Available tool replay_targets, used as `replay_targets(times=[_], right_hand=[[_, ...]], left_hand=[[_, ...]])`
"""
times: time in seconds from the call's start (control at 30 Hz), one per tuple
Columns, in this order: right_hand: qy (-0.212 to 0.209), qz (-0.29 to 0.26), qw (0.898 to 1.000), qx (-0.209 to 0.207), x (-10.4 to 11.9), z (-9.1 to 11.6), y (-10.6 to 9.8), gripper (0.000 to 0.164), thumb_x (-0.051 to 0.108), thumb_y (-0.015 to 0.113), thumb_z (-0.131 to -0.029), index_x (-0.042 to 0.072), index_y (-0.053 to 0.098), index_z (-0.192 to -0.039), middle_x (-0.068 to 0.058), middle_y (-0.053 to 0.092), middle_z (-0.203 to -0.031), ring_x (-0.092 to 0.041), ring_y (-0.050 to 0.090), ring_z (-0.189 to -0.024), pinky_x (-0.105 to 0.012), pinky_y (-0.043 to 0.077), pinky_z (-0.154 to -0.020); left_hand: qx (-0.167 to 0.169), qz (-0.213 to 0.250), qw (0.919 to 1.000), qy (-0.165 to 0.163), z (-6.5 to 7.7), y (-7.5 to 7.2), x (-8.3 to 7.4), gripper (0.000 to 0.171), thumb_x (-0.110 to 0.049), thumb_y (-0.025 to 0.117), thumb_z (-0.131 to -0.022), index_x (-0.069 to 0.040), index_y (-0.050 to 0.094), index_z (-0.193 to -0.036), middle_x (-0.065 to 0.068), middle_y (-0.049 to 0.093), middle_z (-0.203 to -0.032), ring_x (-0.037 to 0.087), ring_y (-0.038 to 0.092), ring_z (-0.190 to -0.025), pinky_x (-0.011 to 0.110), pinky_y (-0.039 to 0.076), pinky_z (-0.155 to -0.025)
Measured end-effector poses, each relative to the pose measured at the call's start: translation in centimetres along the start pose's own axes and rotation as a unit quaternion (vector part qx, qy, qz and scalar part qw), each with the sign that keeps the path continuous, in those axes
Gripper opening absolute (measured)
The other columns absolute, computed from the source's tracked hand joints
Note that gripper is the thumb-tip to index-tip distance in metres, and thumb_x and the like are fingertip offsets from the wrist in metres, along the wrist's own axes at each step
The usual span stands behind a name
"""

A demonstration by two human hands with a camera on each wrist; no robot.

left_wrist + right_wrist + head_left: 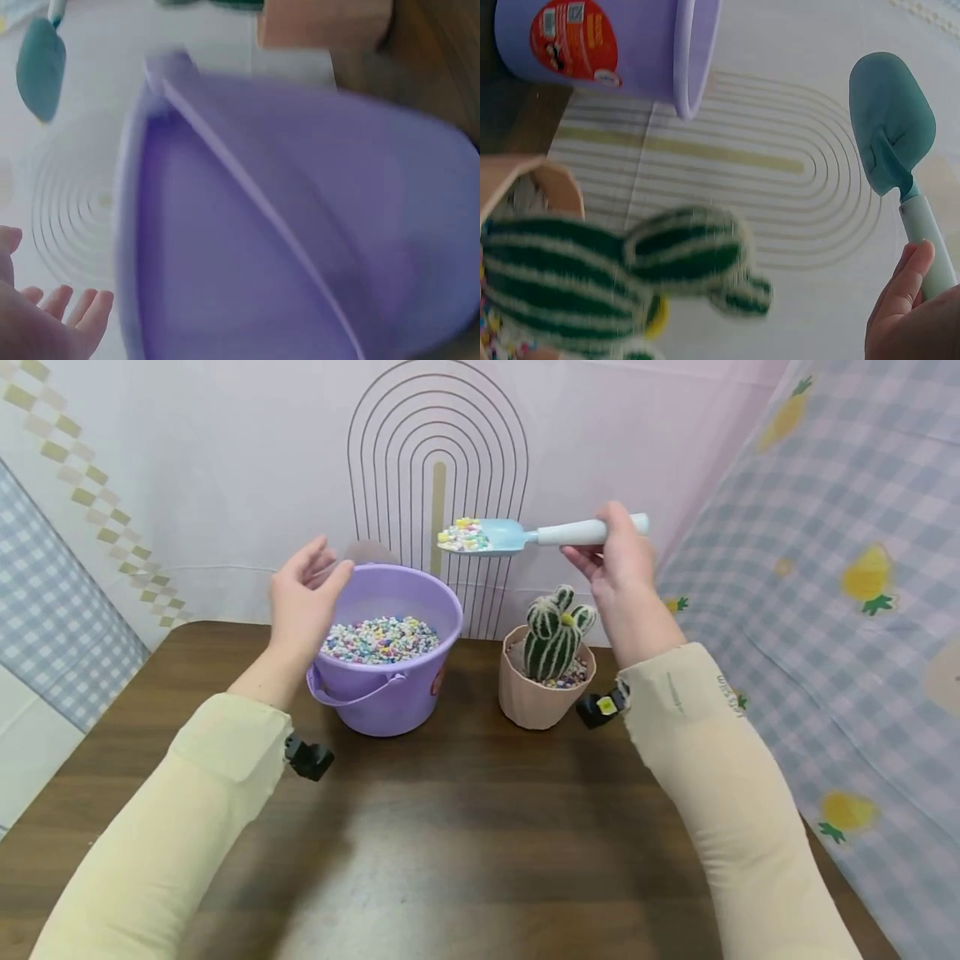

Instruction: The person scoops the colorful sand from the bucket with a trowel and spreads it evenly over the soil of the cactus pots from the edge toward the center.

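The left grip (303, 602), a bare hand, is empty with relaxed fingers near the left rim of a purple bucket (386, 717) of colourful pellets (384, 640), far left on the desk (450, 835). Rightward, a blue scoop (506, 535) is held aloft, blade pointing left, carrying more pellets (462, 537). Next stands a pinkish pot (531, 700) with a cactus (551, 647); farther right, the right grip (624, 564) holds the scoop's handle (572, 532).

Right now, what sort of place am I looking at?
Probably a small indoor craft or filming corner: patterned cloth surrounds a wooden table, which holds a purple bucket of colorful pebbles and a potted cactus.
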State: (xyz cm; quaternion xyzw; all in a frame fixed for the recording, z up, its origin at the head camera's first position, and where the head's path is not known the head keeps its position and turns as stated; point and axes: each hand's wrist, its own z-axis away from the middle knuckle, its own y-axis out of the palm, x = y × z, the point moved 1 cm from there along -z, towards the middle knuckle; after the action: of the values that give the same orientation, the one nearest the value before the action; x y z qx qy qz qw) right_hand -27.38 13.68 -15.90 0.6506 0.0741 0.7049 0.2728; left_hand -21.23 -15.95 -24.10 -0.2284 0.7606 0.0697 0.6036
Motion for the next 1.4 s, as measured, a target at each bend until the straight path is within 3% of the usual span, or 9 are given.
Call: replay_targets(times=[0.23, 0.43, 0.67, 0.83, 1.2, 1.4], right_hand=[[-0.016, -0.030, 0.999, -0.006, 1.9, -0.7, -3.5, 0.008, 0.006, 0.056, -0.083, 0.006, 0.048, -0.082, -0.011, 0.054, -0.076, -0.019, 0.056, -0.058, -0.026, 0.057, -0.053], [-0.012, -0.041, 0.999, -0.019, 2.9, -1.1, -6.2, 0.010, 0.008, 0.058, -0.083, 0.006, 0.048, -0.085, -0.011, 0.052, -0.078, -0.020, 0.056, -0.060, -0.028, 0.058, -0.056], [0.001, -0.052, 0.998, -0.027, 3.7, -1.4, -8.6, 0.019, 0.011, 0.062, -0.085, 0.010, 0.046, -0.095, -0.011, 0.053, -0.090, -0.022, 0.057, -0.070, -0.028, 0.058, -0.060], [0.012, -0.073, 0.996, -0.039, 4.1, -1.5, -10.2, 0.024, 0.010, 0.063, -0.084, 0.013, 0.046, -0.101, -0.010, 0.053, -0.094, -0.022, 0.058, -0.071, -0.029, 0.058, -0.060], [0.009, -0.079, 0.995, -0.062, 4.4, -1.7, -12.9, 0.025, 0.013, 0.064, -0.085, 0.014, 0.045, -0.102, -0.011, 0.052, -0.096, -0.021, 0.058, -0.074, -0.028, 0.057, -0.061], [0.016, -0.085, 0.994, -0.069, 4.4, -1.7, -14.0, 0.029, 0.014, 0.063, -0.086, 0.017, 0.044, -0.107, -0.010, 0.051, -0.095, -0.020, 0.057, -0.074, -0.028, 0.057, -0.061]], left_hand=[[0.085, -0.002, 0.9964, 0.011, 1.1, 5.0, -1.9, 0.059, -0.030, 0.064, -0.088, -0.021, 0.041, -0.141, 0.004, 0.049, -0.141, 0.017, 0.051, -0.125, 0.026, 0.043, -0.104], [0.133, 0.010, 0.9905, 0.036, 2.5, 9.1, -2.6, 0.058, -0.029, 0.067, -0.086, -0.020, 0.045, -0.139, 0.006, 0.052, -0.139, 0.021, 0.054, -0.122, 0.031, 0.046, -0.101], [0.183, -0.015, 0.9820, 0.044, 4.0, 13.1, -2.6, 0.059, -0.032, 0.065, -0.087, -0.019, 0.044, -0.140, 0.007, 0.050, -0.140, 0.023, 0.052, -0.124, 0.034, 0.047, -0.101], [0.212, -0.036, 0.9756, 0.043, 4.8, 15.1, -2.0, 0.061, -0.033, 0.063, -0.088, -0.018, 0.040, -0.143, 0.007, 0.045, -0.144, 0.025, 0.048, -0.128, 0.034, 0.045, -0.102], [0.209, -0.060, 0.9760, 0.004, 5.4, 17.3, 1.4, 0.066, -0.031, 0.066, -0.087, -0.012, 0.038, -0.143, 0.009, 0.042, -0.146, 0.023, 0.043, -0.131, 0.034, 0.043, -0.104], [0.177, -0.096, 0.9796, 0.001, 6.2, 18.6, 3.8, 0.068, -0.028, 0.069, -0.084, -0.009, 0.039, -0.142, 0.016, 0.057, -0.128, 0.026, 0.056, -0.112, 0.037, 0.047, -0.098]])
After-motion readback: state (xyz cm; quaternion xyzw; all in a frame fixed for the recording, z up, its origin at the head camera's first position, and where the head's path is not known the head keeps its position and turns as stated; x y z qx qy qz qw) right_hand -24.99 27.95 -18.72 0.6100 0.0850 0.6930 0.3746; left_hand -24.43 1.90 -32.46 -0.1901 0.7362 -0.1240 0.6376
